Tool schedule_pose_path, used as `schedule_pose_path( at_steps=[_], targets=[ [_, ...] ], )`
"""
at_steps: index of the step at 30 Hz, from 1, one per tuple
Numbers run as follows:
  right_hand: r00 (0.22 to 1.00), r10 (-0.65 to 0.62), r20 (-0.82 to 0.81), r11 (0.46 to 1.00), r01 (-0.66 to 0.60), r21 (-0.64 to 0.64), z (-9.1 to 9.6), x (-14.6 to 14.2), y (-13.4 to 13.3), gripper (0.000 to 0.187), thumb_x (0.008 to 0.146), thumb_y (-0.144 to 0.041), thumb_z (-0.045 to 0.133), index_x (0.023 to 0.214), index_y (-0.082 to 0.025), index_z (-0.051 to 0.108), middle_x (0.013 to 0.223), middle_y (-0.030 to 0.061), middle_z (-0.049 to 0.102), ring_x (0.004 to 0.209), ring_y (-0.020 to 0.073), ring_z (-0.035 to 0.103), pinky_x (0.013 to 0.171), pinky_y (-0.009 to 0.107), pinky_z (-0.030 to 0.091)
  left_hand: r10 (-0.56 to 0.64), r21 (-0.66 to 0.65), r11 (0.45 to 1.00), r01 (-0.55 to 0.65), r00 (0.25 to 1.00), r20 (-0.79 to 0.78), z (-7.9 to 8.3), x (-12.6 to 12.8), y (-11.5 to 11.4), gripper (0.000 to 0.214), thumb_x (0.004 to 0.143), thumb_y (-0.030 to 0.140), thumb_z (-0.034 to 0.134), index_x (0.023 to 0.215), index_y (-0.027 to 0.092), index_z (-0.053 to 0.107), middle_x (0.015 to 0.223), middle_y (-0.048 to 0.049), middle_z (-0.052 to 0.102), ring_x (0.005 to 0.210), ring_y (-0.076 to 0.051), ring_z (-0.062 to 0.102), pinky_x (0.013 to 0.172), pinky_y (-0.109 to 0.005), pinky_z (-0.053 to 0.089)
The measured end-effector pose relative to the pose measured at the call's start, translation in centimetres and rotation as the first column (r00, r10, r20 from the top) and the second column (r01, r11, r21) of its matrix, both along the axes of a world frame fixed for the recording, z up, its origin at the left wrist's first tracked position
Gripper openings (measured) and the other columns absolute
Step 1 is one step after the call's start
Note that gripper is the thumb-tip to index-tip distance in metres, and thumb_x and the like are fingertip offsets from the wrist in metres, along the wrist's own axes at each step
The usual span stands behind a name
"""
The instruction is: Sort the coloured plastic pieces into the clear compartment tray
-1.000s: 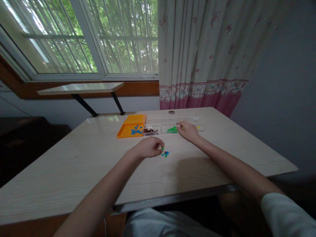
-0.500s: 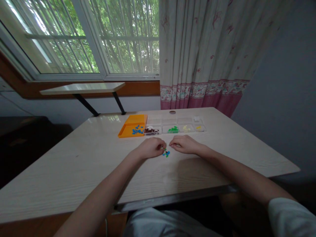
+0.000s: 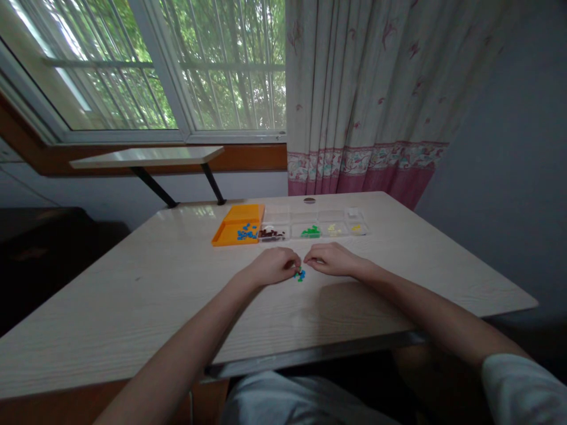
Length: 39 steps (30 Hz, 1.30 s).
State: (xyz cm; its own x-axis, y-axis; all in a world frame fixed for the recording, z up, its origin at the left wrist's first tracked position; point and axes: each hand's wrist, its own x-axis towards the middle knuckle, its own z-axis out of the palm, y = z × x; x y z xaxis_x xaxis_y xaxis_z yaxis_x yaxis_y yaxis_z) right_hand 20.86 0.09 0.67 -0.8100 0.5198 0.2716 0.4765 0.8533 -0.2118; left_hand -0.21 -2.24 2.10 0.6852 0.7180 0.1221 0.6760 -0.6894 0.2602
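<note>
Small blue and green pieces [image 3: 301,275] lie in a little cluster on the light wooden table, with a dark piece among them. My left hand [image 3: 277,265] is closed in a pinch right at the cluster's left edge, its fingertips touching or just over the pieces. Whatever it grips is too small to make out. To the right of the cluster, my right hand [image 3: 328,258] is also closed, thumb and fingers pressed together and pointing left. Anything in its fingertips is hidden.
Beyond my hands stands an orange tray [image 3: 217,242] with blue pieces [image 3: 245,232]. Beside it, a clear compartment box [image 3: 296,234] holds dark brown pieces [image 3: 271,234], green pieces [image 3: 311,231], pale yellow pieces [image 3: 333,229] and yellow pieces [image 3: 356,228]. A raised shelf [image 3: 150,157] stands at the back left.
My left hand has shifted slightly right, over the cluster, and now covers more of its left side. My right hand looks unmoved.
</note>
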Motion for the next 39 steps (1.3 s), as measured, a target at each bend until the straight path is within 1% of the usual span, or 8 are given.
schedule_pose_path(
  at_steps=[5, 9, 14, 20, 26, 31, 34, 39],
  targets=[
    [1.0, -0.007, -0.014, 1.0, 0.007, 0.011, -0.1, 0.0, 0.0, 0.021, 0.083, -0.021, 0.046, 0.093, -0.019, 0.065, 0.086, 0.0037, 0.065, 0.076, 0.0127, 0.058, 0.066, 0.021, 0.041, -0.004, -0.005, 1.0, 0.005, 0.999, 0.034, -0.2, 0.1, 0.0, 0.017, 0.076, 0.021, 0.048, 0.082, 0.017, 0.063, 0.074, -0.0023, 0.062, 0.063, -0.011, 0.052, 0.058, -0.02, 0.035],
    [0.998, -0.027, -0.058, 0.997, 0.03, 0.066, -0.2, 0.0, -0.1, 0.02, 0.083, -0.022, 0.047, 0.093, -0.02, 0.064, 0.086, 0.0034, 0.065, 0.075, 0.0125, 0.058, 0.066, 0.021, 0.039, 0.04, -0.042, 0.999, -0.034, 0.988, 0.147, -0.1, 0.2, 0.1, 0.019, 0.079, 0.023, 0.046, 0.084, 0.015, 0.062, 0.074, -0.0033, 0.061, 0.063, -0.011, 0.05, 0.058, -0.02, 0.035],
    [0.987, -0.061, -0.15, 0.983, 0.085, 0.161, -0.5, -0.3, -0.2, 0.019, 0.084, -0.031, 0.048, 0.09, -0.019, 0.062, 0.079, 0.0031, 0.064, 0.072, 0.0123, 0.057, 0.064, 0.021, 0.038, 0.065, -0.102, 0.994, -0.034, 0.944, 0.323, -0.2, 0.5, 0.2, 0.022, 0.083, 0.024, 0.041, 0.085, 0.013, 0.059, 0.077, -0.0049, 0.06, 0.07, -0.012, 0.051, 0.063, -0.021, 0.037],
    [0.962, -0.098, -0.253, 0.969, 0.15, 0.196, -0.4, -0.7, -0.5, 0.016, 0.082, -0.03, 0.051, 0.083, -0.018, 0.061, 0.073, 0.0023, 0.062, 0.067, 0.0117, 0.056, 0.06, 0.02, 0.037, 0.14, -0.208, 0.977, -0.054, 0.895, 0.423, -0.7, 0.9, 0.4, 0.023, 0.084, 0.029, 0.04, 0.08, 0.013, 0.056, 0.069, -0.0018, 0.055, 0.064, -0.011, 0.047, 0.059, -0.02, 0.037],
    [0.943, -0.091, -0.319, 0.964, 0.164, 0.209, -0.1, -0.7, -0.6, 0.015, 0.082, -0.03, 0.052, 0.088, -0.018, 0.06, 0.075, 0.0023, 0.063, 0.067, 0.0123, 0.057, 0.061, 0.021, 0.039, 0.218, -0.336, 0.941, -0.027, 0.809, 0.546, -1.1, 1.1, 0.8, 0.028, 0.082, 0.038, 0.043, 0.077, 0.013, 0.053, 0.065, 0.0005, 0.049, 0.06, -0.009, 0.043, 0.055, -0.019, 0.034],
    [0.935, -0.083, -0.345, 0.961, 0.167, 0.22, -0.2, -0.6, -0.5, 0.017, 0.082, -0.031, 0.051, 0.09, -0.018, 0.06, 0.076, 0.003, 0.063, 0.069, 0.0129, 0.057, 0.062, 0.022, 0.039, 0.312, -0.504, 0.863, 0.037, 0.746, 0.588, -0.9, 1.3, 0.6, 0.034, 0.078, 0.047, 0.047, 0.076, 0.013, 0.05, 0.055, 0.0051, 0.039, 0.047, -0.006, 0.034, 0.043, -0.017, 0.025],
    [0.932, -0.067, -0.355, 0.964, 0.152, 0.218, -0.3, -0.6, -0.5, 0.018, 0.083, -0.032, 0.051, 0.09, -0.018, 0.06, 0.075, 0.003, 0.062, 0.069, 0.0126, 0.056, 0.063, 0.022, 0.039, 0.351, -0.556, 0.829, 0.056, 0.721, 0.597, -0.9, 1.3, 0.4, 0.036, 0.075, 0.05, 0.049, 0.075, 0.014, 0.049, 0.052, 0.0066, 0.036, 0.043, -0.005, 0.031, 0.041, -0.016, 0.022],
    [0.926, -0.064, -0.372, 0.965, 0.152, 0.212, -0.3, -0.6, -0.5, 0.016, 0.083, -0.03, 0.051, 0.088, -0.018, 0.06, 0.075, 0.0027, 0.062, 0.068, 0.012, 0.056, 0.062, 0.021, 0.039, 0.355, -0.539, 0.841, 0.044, 0.707, 0.612, -1.0, 1.4, 0.6, 0.038, 0.074, 0.051, 0.051, 0.074, 0.013, 0.05, 0.055, 0.0056, 0.037, 0.045, -0.004, 0.03, 0.041, -0.016, 0.022]
  ],
)
